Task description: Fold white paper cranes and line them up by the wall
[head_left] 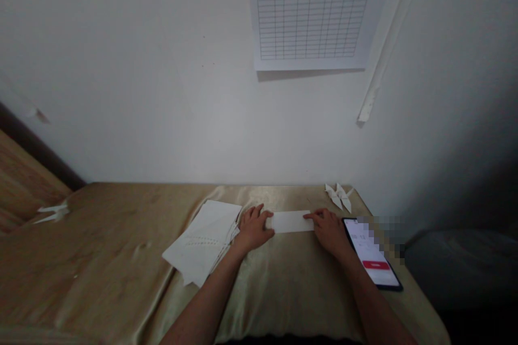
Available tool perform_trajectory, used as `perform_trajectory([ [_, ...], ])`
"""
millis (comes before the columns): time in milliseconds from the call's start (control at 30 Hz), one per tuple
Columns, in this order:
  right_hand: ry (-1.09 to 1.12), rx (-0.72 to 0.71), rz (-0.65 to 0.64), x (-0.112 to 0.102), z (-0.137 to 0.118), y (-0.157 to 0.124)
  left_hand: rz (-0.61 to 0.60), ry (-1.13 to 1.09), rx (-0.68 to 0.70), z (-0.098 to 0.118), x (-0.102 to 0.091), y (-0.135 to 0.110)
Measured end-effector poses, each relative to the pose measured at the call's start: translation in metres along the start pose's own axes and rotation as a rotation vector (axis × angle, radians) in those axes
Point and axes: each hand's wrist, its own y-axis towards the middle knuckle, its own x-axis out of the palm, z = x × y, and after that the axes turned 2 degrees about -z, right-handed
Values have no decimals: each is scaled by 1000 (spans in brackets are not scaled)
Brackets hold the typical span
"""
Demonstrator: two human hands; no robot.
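A long white paper strip (290,221) lies flat on the satin-covered table (121,237) in front of me. My left hand (254,229) holds its left end, and my right hand (329,232) has its fingers on the right end. A loose stack of white paper sheets (202,242) sits just left of my left hand, its edge near my wrist. Beyond the strip, two folded paper cranes (339,197) rest near the far edge. Close to my right hand lies a smartphone (371,255) with a lit screen.
A white wall rises behind the table, with a printed grid chart (311,13) taped to it. A wooden surface (24,183) lies to the far left, and another paper crane (52,213) sits at the table's left edge. Dark fabric (461,264) lies to the right.
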Motion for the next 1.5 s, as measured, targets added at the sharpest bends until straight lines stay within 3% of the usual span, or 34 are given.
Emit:
perform_trajectory([
  [333,22,46,98,19,-31,1,131,71,-101,37,22,-7],
  [800,70,123,62,19,-32,8,135,58,-169,50,28,-2],
  [1067,120,122,22,12,-22,10,78,56,-159,43,24,-1],
  [1500,140,100,-69,2,-5,16,-6,6,-74,20,2,-4],
])
